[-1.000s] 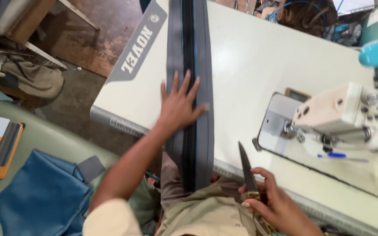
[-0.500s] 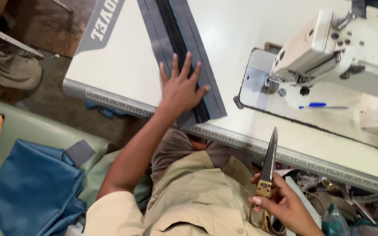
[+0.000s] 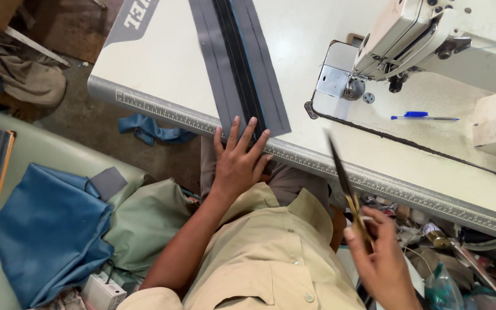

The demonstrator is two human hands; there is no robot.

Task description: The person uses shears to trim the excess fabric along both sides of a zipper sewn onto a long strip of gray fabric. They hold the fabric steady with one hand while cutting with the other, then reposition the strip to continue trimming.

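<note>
Across the white sewing table [image 3: 162, 69] runs a long grey fabric strip [image 3: 242, 63] with a dark zipper line down its middle, its long axis lying from the far side toward the person, its near end at the table's ruled edge. The sewing machine [image 3: 431, 34] stands to the right, a blue pen [image 3: 423, 116] beneath it. The left hand [image 3: 237, 163] lies flat, fingers spread, on the strip's near end. The right hand [image 3: 383, 258] grips scissors [image 3: 345, 183], blades closed, tips pointing away up toward the table.
</note>
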